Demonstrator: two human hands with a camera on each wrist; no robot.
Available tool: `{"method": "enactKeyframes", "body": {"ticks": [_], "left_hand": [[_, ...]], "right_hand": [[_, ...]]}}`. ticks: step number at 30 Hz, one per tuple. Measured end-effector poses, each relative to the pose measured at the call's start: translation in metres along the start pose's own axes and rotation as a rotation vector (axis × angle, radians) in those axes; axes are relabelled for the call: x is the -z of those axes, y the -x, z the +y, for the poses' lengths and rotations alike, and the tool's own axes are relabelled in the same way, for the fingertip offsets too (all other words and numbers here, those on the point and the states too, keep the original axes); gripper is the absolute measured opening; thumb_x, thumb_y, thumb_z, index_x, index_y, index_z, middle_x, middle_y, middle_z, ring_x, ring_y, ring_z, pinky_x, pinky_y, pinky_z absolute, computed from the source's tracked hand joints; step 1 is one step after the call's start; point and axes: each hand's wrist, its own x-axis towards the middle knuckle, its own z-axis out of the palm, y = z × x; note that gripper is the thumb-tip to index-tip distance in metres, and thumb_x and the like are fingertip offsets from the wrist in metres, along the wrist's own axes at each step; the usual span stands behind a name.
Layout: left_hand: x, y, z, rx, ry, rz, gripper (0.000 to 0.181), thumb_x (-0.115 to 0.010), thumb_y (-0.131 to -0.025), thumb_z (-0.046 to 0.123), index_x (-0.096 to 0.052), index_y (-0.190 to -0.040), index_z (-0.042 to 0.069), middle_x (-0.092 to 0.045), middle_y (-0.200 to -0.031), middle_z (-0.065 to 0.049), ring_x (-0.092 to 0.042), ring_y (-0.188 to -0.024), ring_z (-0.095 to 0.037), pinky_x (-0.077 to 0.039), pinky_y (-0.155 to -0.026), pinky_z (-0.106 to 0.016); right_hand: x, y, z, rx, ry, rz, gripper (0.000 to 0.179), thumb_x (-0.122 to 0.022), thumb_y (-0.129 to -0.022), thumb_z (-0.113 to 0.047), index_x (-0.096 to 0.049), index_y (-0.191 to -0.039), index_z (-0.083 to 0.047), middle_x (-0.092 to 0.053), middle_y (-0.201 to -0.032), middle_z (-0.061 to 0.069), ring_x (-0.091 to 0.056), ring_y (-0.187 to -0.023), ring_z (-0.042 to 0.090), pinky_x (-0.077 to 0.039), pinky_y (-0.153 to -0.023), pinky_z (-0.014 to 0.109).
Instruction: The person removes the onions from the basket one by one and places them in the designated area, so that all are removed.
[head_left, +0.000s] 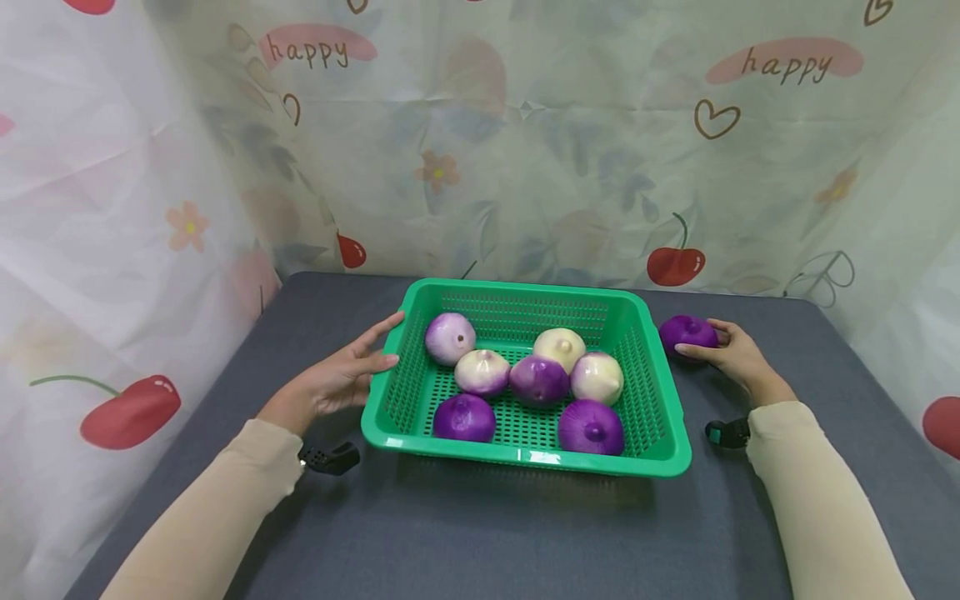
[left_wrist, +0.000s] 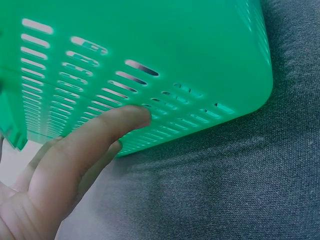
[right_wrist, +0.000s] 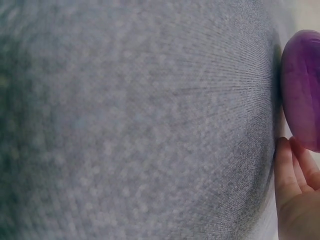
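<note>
Seven onions [head_left: 538, 381] lie loose in the green basket [head_left: 465, 451], whose raised walls, I'd judge, keep such round things from rolling off the table [head_left: 487, 533]. From my remote screen I see the left hand [head_left: 337, 375] at the basket's left side, fingers spread, thumb and forefinger at the rim, with fingertips against the slotted outer wall; that looks like a way to steady it. The right hand [head_left: 735, 354] holds a purple onion [head_left: 686, 331] between thumb and fingers, just beside the basket's right side; a side pinch probably suits that squat, smooth shape. I can't tell whether this onion bears on the table. For writing, I read "happy" twice on the backdrop [head_left: 495, 217], each on a pink patch. I can make out no brand on the basket or on the dark wrist straps [head_left: 330, 457].
</note>
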Motion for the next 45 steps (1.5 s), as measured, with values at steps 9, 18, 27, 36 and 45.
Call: {"method": "enactKeyframes", "body": {"ticks": [9, 18, 27, 36, 45], "left_hand": [[-0.003, -0.001, 0.002, 0.008, -0.005, 0.016, 0.072, -0.051, -0.102, 0.014, -0.012, -0.151, 0.049, -0.013, -0.159, -0.018, -0.056, -0.119, -0.04, -0.05, -0.089, -0.06], [-0.001, 0.001, 0.001, -0.001, -0.004, 0.018, 0.073, -0.051, -0.101, 0.014, -0.011, -0.151, 0.049, -0.013, -0.159, -0.018, -0.058, -0.118, -0.038, -0.05, -0.089, -0.059], [-0.001, 0.001, 0.001, -0.001, 0.0, 0.021, 0.074, -0.053, -0.1, 0.014, -0.011, -0.152, 0.047, -0.012, -0.159, -0.018, -0.059, -0.117, -0.037, -0.05, -0.089, -0.06], [0.0, 0.0, 0.0, -0.006, 0.004, 0.005, 0.074, -0.052, -0.101, 0.014, -0.011, -0.152, 0.047, -0.011, -0.159, -0.019, -0.058, -0.118, -0.038, -0.05, -0.089, -0.059], [0.0, 0.0, 0.0, -0.007, -0.001, 0.004, 0.075, -0.053, -0.1, 0.014, -0.01, -0.152, 0.047, -0.011, -0.159, -0.019, -0.058, -0.118, -0.038, -0.05, -0.089, -0.06]], "right_hand": [[0.001, 0.002, 0.001, -0.012, -0.017, -0.002, 0.107, -0.068, -0.087, -0.048, -0.002, -0.153, 0.004, -0.016, -0.149, 0.041, -0.022, -0.137, 0.053, -0.028, -0.109, 0.064], [0.006, 0.008, -0.01, 0.055, -0.048, -0.031, 0.1, -0.063, -0.091, -0.047, 0.0, -0.155, -0.003, -0.008, -0.153, 0.038, -0.017, -0.14, 0.053, -0.025, -0.11, 0.065], [0.025, 0.029, -0.062, 0.2, -0.125, 0.003, 0.091, -0.062, -0.094, -0.038, -0.002, -0.157, -0.014, 0.005, -0.161, 0.022, 0.006, -0.147, 0.041, -0.01, -0.115, 0.064], [0.014, 0.087, -0.128, 0.502, -0.455, -0.104, 0.06, -0.056, -0.098, -0.008, -0.031, -0.151, -0.02, -0.041, -0.147, 0.0, -0.037, -0.139, 0.014, -0.042, -0.102, 0.016], [-0.041, 0.123, -0.138, 0.575, -0.34, -0.295, 0.05, -0.056, -0.098, -0.009, -0.039, -0.145, -0.014, -0.048, -0.141, 0.005, -0.053, -0.128, 0.014, -0.049, -0.094, 0.018]]}}
